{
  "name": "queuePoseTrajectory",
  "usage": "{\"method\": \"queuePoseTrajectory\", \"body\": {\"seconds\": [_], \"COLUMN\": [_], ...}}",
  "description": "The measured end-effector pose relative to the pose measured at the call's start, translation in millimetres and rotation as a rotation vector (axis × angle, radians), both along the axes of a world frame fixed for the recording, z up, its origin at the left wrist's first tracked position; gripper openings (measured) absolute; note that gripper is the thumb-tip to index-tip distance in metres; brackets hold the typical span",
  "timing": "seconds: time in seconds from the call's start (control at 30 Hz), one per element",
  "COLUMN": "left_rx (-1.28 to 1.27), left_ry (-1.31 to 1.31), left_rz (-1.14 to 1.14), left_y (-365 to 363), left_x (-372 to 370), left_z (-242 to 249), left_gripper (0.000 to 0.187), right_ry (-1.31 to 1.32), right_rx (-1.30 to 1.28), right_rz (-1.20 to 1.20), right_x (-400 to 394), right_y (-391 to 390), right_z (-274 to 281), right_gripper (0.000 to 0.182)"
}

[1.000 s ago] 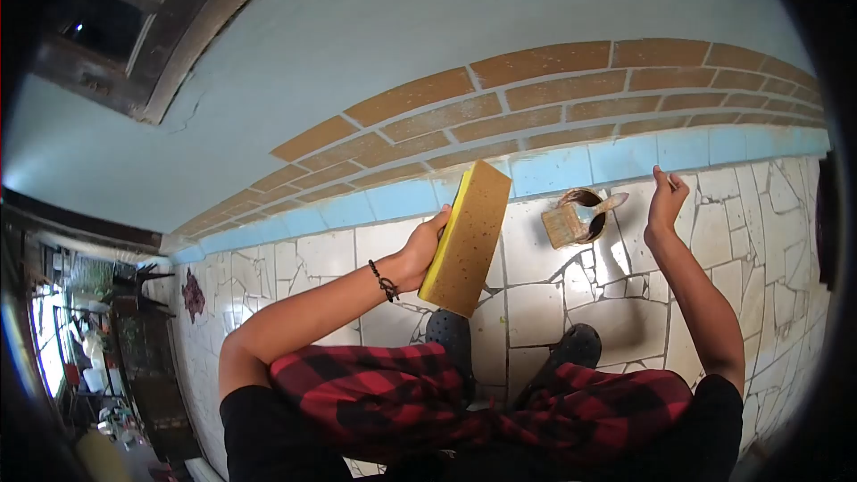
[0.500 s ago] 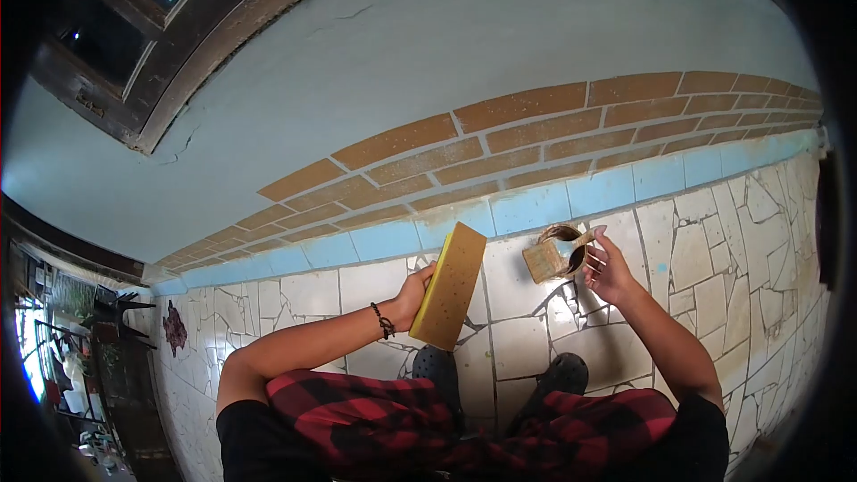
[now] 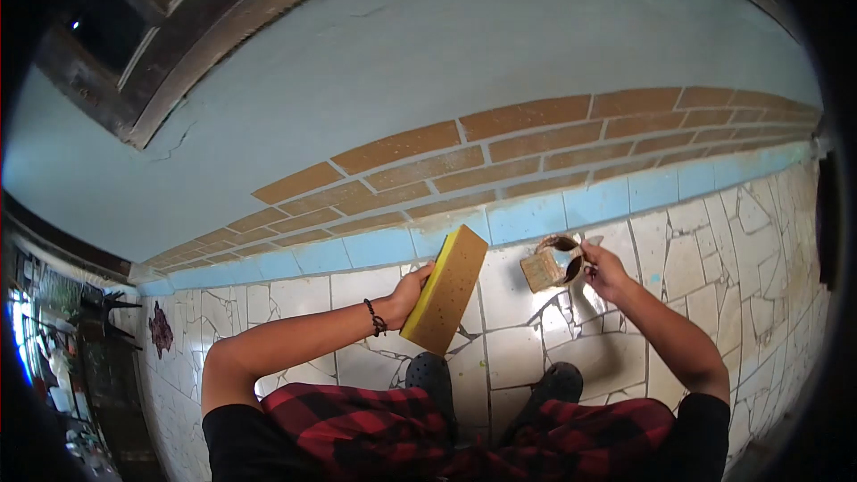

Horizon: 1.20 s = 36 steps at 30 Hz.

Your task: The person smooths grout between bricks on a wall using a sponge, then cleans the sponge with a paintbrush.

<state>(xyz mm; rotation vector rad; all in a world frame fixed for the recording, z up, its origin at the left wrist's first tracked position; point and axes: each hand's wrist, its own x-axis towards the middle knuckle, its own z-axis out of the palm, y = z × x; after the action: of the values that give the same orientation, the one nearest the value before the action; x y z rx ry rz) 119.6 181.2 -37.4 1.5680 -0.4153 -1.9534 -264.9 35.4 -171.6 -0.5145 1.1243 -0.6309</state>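
Note:
My left hand (image 3: 411, 295) is closed around a thick yellow sponge block (image 3: 446, 290), whose broad face is coated with brown paint and dotted with dark specks. On the right, my right hand (image 3: 607, 273) has its fingers closed on the handle of a wide, paint-stained paintbrush (image 3: 543, 270). The brush lies over the mouth of a small paint container (image 3: 559, 243) with brown smears on its rim. How the container is supported is hidden by the brush and hand.
Ahead is a pale blue-grey wall (image 3: 375, 62) with painted brown bricks (image 3: 527, 116) above light-blue skirting tiles (image 3: 527, 219). My feet in dark clogs (image 3: 558, 384) stand on a broken-tile floor (image 3: 518, 348). A dark wooden frame (image 3: 161, 71) is upper left; shelving and plants are far left.
My right hand's fingers, looser before, have closed in on the brush handle. The sponge block has shifted slightly left and down in view, and the camera has moved a little.

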Motion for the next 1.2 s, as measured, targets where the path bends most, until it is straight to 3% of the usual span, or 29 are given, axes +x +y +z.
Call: {"method": "queuePoseTrajectory", "body": {"seconds": [0.13, 0.23, 0.3, 0.5, 0.63, 0.9, 1.2], "left_rx": [0.074, 0.092, 0.097, 0.095, 0.084, 0.083, 0.106], "left_ry": [0.009, 0.071, 0.078, 0.075, 0.091, 0.123, 0.132], "left_rz": [0.009, -0.009, -0.003, 0.012, 0.037, 0.069, 0.066], "left_y": [2, 4, 2, -1, -2, 1, 3], "left_x": [3, 4, -5, -8, -10, -9, -9], "left_z": [-13, -22, -13, -17, -13, -16, -17], "left_gripper": [0.065, 0.065, 0.065, 0.066, 0.062, 0.063, 0.063], "right_ry": [0.004, -0.018, 0.104, 0.311, 0.502, 0.569, 0.587], "right_rx": [-0.180, -0.337, -0.448, -1.005, -1.280, -1.192, -1.201], "right_rz": [-0.087, -0.194, -0.191, 0.030, 0.219, 0.483, 0.580], "right_x": [-12, 5, 12, 18, 21, 36, 42], "right_y": [-12, -4, -2, 0, 3, 1, -1], "right_z": [-29, 21, 54, 111, 118, 101, 66], "right_gripper": [0.018, 0.020, 0.022, 0.021, 0.022, 0.021, 0.019]}}
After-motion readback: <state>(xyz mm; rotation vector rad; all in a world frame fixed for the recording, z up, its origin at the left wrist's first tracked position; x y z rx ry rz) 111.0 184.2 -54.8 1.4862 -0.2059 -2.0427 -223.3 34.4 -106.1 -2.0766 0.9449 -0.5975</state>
